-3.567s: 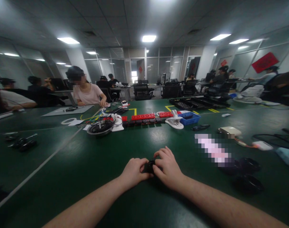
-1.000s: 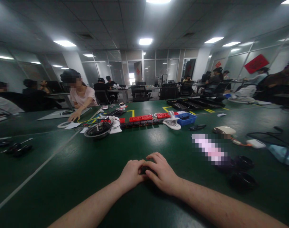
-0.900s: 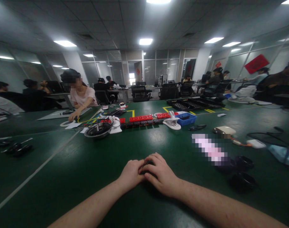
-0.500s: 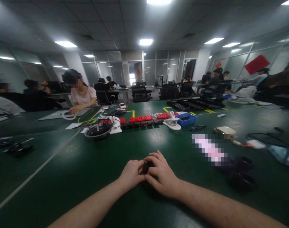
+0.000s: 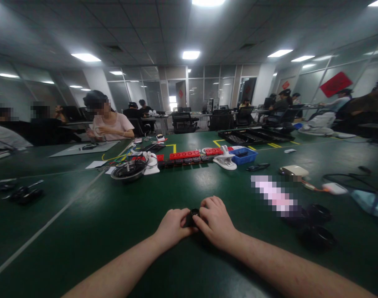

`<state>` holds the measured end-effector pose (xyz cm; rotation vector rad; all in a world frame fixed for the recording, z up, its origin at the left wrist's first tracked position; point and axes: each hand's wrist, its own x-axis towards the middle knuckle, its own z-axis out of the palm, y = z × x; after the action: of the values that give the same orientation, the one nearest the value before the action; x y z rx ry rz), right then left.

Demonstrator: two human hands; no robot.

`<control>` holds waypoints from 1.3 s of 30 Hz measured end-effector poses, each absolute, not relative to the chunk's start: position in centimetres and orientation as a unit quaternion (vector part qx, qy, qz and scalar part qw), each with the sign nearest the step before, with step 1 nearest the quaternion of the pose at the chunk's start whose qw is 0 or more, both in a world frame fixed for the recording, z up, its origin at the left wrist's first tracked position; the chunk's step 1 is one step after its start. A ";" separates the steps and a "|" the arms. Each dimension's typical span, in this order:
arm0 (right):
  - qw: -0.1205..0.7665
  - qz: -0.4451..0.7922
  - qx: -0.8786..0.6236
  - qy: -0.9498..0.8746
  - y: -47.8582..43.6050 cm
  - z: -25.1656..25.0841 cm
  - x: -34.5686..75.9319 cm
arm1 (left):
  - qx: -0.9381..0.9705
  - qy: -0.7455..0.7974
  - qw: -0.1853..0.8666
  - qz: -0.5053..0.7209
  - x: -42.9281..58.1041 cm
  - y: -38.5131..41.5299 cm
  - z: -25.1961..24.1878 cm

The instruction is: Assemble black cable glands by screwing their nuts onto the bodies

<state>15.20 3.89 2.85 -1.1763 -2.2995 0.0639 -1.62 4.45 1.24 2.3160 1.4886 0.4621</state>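
Both my hands meet on the green table [image 5: 120, 215] near its front edge. My left hand [image 5: 172, 225] and my right hand [image 5: 216, 222] are curled around a small black round part [image 5: 193, 215] held between them. Only a sliver of the part shows between the fingers. Its shape is mostly hidden.
A metal bowl [image 5: 128, 170], red blocks [image 5: 184, 155], a white clamp [image 5: 224, 159] and a blue bin [image 5: 244, 155] sit mid-table. Black round parts [image 5: 317, 236] lie right, small black pieces [image 5: 21, 193] left. A person in pink [image 5: 110, 124] sits across; others work behind.
My right hand's fingers curled in tighter over the black part, exposing its top. The person in pink lifted a white ring from the table to their chest.
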 end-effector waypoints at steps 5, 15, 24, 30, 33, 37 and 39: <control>0.237 0.013 -0.460 -0.856 4.2 2.7 15.2 | 0.815 0.529 0.167 0.169 -1.6 4.5 1.0; 0.282 0.083 -0.438 -0.850 4.2 2.5 15.1 | 0.815 0.530 0.172 0.161 -1.6 4.3 1.4; 0.294 0.140 -0.378 -0.867 4.1 2.4 15.2 | 0.813 0.535 0.171 0.149 -1.4 4.3 1.5; 0.260 0.146 -0.368 -0.881 4.0 2.9 15.3 | 0.813 0.539 0.167 0.141 -1.5 4.3 1.4; 0.262 0.154 -0.372 -0.877 3.9 2.9 15.2 | 0.814 0.537 0.168 0.145 -1.5 4.3 1.3; 0.271 0.163 -0.372 -0.873 3.8 2.7 15.1 | 0.811 0.542 0.167 0.140 -1.4 4.3 1.4; 0.275 0.159 -0.369 -0.874 3.8 2.7 15.1 | 0.814 0.539 0.165 0.142 -1.5 4.3 1.4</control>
<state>15.11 3.75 2.65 -0.9907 -2.3490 0.4279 -1.46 4.28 1.40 2.3191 1.5355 0.4053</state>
